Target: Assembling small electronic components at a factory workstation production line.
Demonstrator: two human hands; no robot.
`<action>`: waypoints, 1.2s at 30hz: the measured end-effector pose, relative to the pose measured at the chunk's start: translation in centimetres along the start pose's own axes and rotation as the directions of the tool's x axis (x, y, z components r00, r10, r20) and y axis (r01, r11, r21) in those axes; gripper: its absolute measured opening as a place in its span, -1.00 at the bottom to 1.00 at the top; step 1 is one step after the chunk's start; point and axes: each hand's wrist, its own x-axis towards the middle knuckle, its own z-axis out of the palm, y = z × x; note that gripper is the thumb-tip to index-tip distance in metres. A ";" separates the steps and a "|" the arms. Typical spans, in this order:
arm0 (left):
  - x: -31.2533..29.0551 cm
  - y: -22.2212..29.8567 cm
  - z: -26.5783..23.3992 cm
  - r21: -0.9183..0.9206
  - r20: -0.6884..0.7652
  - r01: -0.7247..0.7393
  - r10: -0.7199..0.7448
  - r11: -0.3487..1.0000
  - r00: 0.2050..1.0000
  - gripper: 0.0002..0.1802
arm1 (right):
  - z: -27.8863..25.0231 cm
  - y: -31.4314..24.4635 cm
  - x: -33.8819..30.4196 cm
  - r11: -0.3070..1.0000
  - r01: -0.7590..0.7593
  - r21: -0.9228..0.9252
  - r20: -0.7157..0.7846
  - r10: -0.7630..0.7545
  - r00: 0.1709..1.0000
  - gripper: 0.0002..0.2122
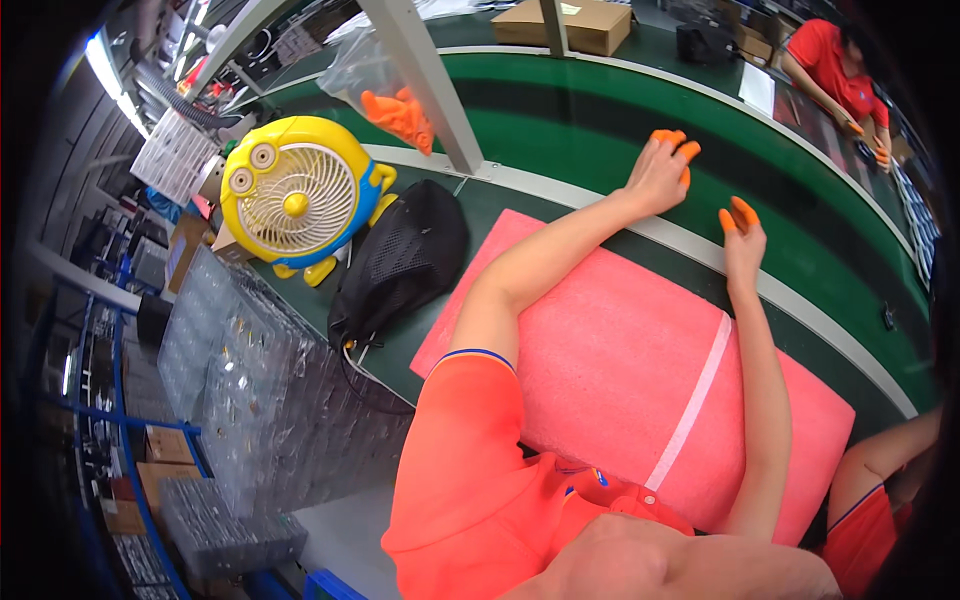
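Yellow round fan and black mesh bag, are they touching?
Cannot tell. In the head view the yellow round fan and black mesh bag stand close, but the fan's foot hides any gap.

Green bench, curved by lens, pale strip along far edge next to green conveyor belt. On bench: pink foam mat w/ a white tape strip across it, centre-right, one corner just beside black mesh bag. Bag lying left of mat, cord trailing from its lower end. Yellow-and-blue toy-style fan upright, touching bag's left side. Stacked clear plastic trays w/ small parts at bench's left end. On belt, far side: cardboard box. Both hands resting on bench's far edge beyond mat, orange caps on fingers.
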 end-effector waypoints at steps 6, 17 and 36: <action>0.1 -6.6 -0.9 0.171 -0.050 0.367 -0.364 0.914 0.930 -0.48 | -4.1 1.1 2.7 0.876 0.137 -0.462 -0.049 -0.180 0.983 -0.67; -0.1 -9.1 -1.1 0.272 0.164 0.567 -0.618 0.778 0.769 -0.67 | -1.9 0.8 1.0 0.830 0.286 -0.479 0.251 -0.182 0.951 -0.72; -0.1 -8.9 -0.7 0.275 0.090 0.540 -0.580 0.796 0.810 -0.66 | -0.9 -0.2 -0.3 0.839 0.355 -0.412 0.330 -0.225 0.917 -0.76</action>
